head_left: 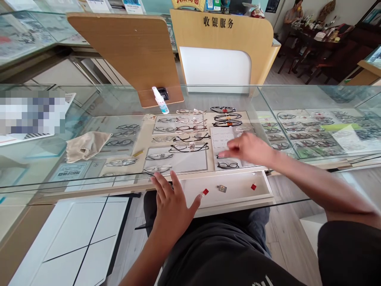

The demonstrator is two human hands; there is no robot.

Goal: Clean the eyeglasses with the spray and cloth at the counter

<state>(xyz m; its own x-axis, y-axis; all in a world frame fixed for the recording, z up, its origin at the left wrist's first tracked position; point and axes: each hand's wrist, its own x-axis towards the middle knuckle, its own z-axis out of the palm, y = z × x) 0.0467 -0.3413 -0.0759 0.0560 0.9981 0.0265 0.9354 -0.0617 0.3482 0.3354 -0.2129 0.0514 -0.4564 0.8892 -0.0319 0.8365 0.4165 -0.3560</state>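
My left hand (174,202) lies at the near edge of the glass counter with its fingers spread, holding nothing. Its thumb is close to a small red-and-clear piece in the open drawer (238,194). My right hand (248,149) is over the right part of the counter, fingers curled and one finger stretched to the left; nothing shows in it. Just below that fingertip are black-framed glasses (228,165) on a white card. Rows of glasses (190,137) lie left of it on pale trays, with dark frames (228,117) further back.
A white spray bottle (160,101) stands on the glass beside a dark box. A beige cloth (87,147) lies at the left, near a printed sheet (32,115). Across the counter are a brown board (127,51) and a cashier desk (220,35). A person (294,14) sits far back.
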